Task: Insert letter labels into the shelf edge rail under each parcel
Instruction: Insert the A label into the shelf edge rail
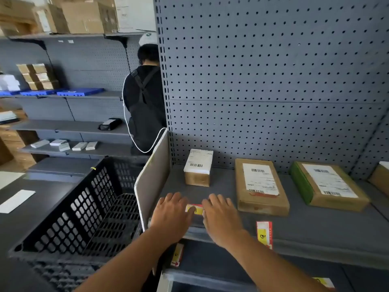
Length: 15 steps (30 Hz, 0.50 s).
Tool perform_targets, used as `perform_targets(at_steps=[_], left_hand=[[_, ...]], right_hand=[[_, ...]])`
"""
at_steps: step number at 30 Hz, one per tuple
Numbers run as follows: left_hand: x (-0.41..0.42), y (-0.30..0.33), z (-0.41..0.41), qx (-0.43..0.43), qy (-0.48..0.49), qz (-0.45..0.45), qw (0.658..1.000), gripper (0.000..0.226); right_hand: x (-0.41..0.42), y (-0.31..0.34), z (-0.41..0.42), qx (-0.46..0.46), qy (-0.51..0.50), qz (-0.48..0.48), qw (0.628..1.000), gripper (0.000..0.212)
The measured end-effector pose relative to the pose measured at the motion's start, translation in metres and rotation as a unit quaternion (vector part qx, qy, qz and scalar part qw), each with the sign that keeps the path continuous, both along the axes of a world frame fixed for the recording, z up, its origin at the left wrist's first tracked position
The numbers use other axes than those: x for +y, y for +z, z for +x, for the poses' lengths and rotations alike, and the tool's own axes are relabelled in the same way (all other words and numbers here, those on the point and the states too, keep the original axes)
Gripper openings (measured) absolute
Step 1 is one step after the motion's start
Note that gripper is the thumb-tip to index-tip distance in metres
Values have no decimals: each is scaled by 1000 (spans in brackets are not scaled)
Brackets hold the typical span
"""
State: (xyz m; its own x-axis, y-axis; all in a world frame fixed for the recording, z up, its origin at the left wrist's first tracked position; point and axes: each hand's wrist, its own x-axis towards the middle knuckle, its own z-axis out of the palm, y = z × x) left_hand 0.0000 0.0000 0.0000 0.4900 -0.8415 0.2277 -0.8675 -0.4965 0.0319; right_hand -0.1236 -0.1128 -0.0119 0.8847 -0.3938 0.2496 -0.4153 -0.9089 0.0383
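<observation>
Your hands hide most of the label (195, 209); its letter is unreadable. It lies between left hand (171, 211) and right hand (221, 216), fingers flat, released.

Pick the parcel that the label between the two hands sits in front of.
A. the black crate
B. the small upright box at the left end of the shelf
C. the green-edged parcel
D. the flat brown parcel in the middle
B: the red and yellow label lies between the left hand and right hand, directly in front of the small upright box.
</observation>
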Motion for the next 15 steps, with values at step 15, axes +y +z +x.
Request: perform_targets(at_steps=[15], left_hand=[[-18,-15,41,32,-57,22,998,35]], right_hand=[[-31,4,27,62,17,58,996,38]])
